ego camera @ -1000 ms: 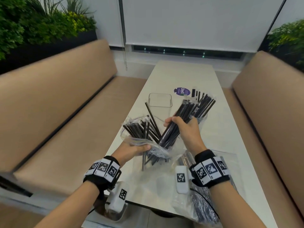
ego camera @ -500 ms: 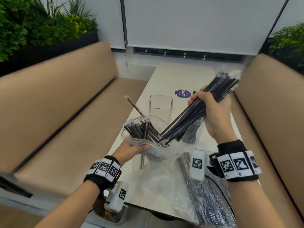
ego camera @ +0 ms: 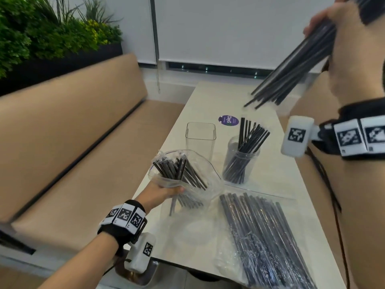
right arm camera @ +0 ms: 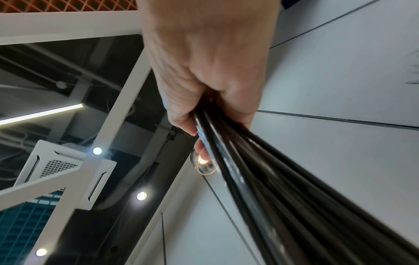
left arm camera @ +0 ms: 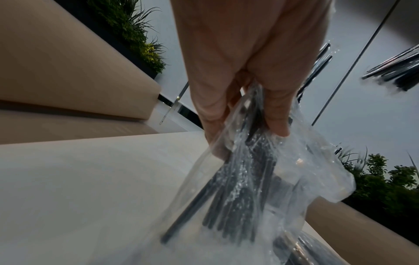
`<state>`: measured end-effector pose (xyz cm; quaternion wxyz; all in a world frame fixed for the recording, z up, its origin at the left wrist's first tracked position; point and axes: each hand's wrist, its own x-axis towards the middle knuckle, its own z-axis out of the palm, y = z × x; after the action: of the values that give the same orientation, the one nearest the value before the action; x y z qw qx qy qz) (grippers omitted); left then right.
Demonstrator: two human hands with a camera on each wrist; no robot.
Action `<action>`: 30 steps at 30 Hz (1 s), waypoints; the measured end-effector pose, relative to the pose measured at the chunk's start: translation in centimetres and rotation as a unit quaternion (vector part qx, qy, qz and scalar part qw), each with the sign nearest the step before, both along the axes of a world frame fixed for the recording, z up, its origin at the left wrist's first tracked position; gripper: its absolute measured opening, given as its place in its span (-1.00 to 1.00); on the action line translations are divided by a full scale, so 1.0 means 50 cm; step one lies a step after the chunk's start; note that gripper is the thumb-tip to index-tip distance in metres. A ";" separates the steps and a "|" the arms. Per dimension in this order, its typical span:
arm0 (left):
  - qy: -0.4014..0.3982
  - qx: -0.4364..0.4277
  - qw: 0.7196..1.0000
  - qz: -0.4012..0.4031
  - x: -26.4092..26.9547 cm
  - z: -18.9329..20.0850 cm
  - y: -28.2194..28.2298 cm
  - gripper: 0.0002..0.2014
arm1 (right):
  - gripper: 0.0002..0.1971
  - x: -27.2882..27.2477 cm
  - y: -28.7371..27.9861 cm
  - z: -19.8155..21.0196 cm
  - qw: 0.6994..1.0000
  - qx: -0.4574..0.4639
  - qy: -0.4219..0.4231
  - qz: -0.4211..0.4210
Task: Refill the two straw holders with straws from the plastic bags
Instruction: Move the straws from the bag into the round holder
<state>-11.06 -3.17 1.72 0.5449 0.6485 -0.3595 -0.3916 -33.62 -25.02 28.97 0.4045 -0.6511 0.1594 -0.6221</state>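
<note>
Black plastic straws make up the bundle (ego camera: 298,65) that your right hand (ego camera: 354,44) grips high at the upper right of the head view, fingers curled fully round it; the lower ends of the bundle slant down and to the left, in the air above the far part of the white tabletop (ego camera: 277,178). In the right wrist view the same bundle (right arm camera: 260,179) runs out from under your curled fingers (right arm camera: 181,114) toward the lower right corner. Your left hand (ego camera: 160,191) holds a clear, crumpled plastic bag (ego camera: 200,180) near the left edge of the tabletop, thumb and fingers clamped on the film and on the black straws inside it (ego camera: 179,170), whose upper ends stand out of the open mouth of the bag. The left wrist view shows the fingers (left arm camera: 278,107) pinching the film with the dark straws (left arm camera: 238,197) hanging below; that view is blurred. Behind the held bag stands a clear, square-sided straw holder (ego camera: 200,138), upright, with no straws visible in it. Just to its right stands a clear, round jar-shaped straw holder (ego camera: 239,163), upright and partly filled with black straws that lean to the right. A second clear plastic bag of black straws (ego camera: 260,236) lies flat on the near part of the tabletop, at the near right of the held bag. A round purple sticker (ego camera: 228,120) lies on the tabletop beyond the two holders. Tan upholstered benches (ego camera: 73,142) flank the tabletop.
</note>
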 end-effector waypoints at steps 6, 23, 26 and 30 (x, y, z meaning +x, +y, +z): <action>-0.009 0.007 1.000 -0.004 -0.002 -0.014 0.001 -0.77 | -0.77 0.077 -0.063 -0.075 0.992 -0.009 0.100 -0.072; 0.001 -0.027 1.000 -0.015 -0.007 0.003 0.019 -0.83 | -0.37 0.112 -0.112 -0.331 0.950 0.154 0.241 -0.121; 0.007 -0.030 0.999 -0.019 -0.007 0.006 0.019 -0.81 | -0.17 0.103 -0.128 -0.278 0.948 0.117 0.278 -0.104; 0.009 -0.023 0.999 -0.021 -0.006 0.007 0.016 -0.85 | -0.36 0.094 -0.124 -0.231 0.924 0.033 0.354 -0.142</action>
<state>-11.34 -2.36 2.04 0.5543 0.6244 -0.3772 -0.4008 -28.91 -31.20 17.43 0.2501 -0.7856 0.4033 -0.3969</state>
